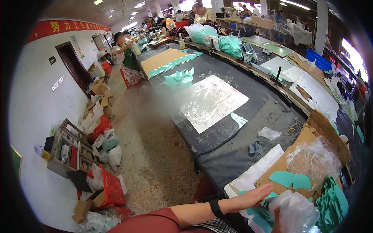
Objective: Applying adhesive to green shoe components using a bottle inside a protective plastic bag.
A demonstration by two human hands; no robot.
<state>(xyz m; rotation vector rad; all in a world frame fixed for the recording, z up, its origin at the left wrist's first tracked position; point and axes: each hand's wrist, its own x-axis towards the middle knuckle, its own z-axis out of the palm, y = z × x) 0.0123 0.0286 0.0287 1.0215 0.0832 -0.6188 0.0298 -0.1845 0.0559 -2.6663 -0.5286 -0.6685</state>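
My left hand (252, 196) reaches in from the lower edge, a dark band on its wrist. Its fingers are stretched out and nearly flat, over mint-green cut pieces at the table's near right corner. Beside it is a bunched clear plastic bag (294, 211). A small part of my right hand (277, 221) shows at the bag's left side; the plastic and the frame edge hide most of its fingers. Two rounded green pieces (289, 179) lie on brown cardboard (268, 176) just beyond. To the right a thick pile of green pieces (332, 204) stands.
Farther up the dark table (217, 163) lie a plastic-covered white sheet (213, 103), a scrap of clear plastic (269, 133) and more green pieces (178, 77). A wooden edge (328, 134) borders the right. Red crates (108, 186) line the left wall. A person (128, 58) stands at the table's far end.
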